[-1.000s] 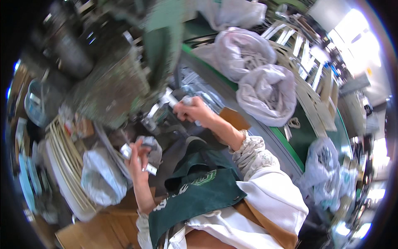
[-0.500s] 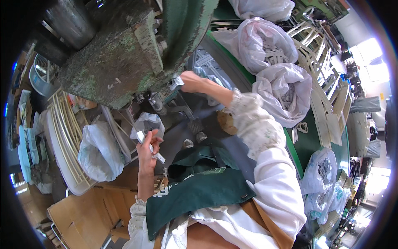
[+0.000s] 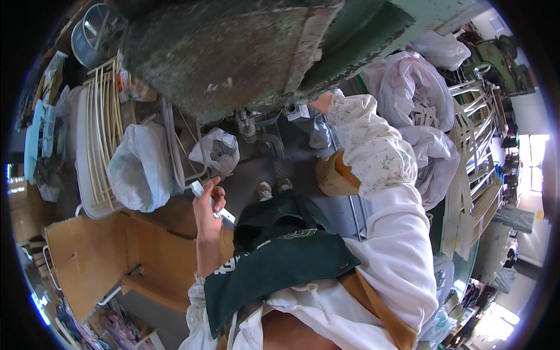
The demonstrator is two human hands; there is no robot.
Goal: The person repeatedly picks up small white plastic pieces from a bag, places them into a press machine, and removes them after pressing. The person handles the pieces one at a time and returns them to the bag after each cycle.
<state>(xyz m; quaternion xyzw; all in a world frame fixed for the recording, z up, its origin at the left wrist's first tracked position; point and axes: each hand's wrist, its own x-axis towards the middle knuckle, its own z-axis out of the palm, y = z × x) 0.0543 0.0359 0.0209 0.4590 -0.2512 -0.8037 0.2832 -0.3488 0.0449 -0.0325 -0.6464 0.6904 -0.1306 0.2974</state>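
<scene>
My left hand (image 3: 210, 205) is closed around a short white metal strip (image 3: 226, 216), whose two ends stick out past the fingers. It is held in front of my dark green apron (image 3: 280, 268). My right arm reaches forward to the near edge of a large worn green machine (image 3: 227, 64). Only part of my right hand (image 3: 322, 104) shows there; its fingers are hidden by the machine. Just left of that hand, a white block-like piece (image 3: 297, 112) pokes out below the machine's edge. Whether the hand touches it, I cannot tell.
A foot pedal (image 3: 284, 168) stands by my shoes. An open cardboard box (image 3: 87, 256) lies at left, near a white plastic bag (image 3: 140, 169) and a smaller bag (image 3: 216, 151). Bags of white parts (image 3: 415, 87) and long pale strips (image 3: 466, 175) are at right.
The view has shifted, so the machine fills more of the top. My right hand has gone further behind the machine's edge. The left hand still holds the strip.
</scene>
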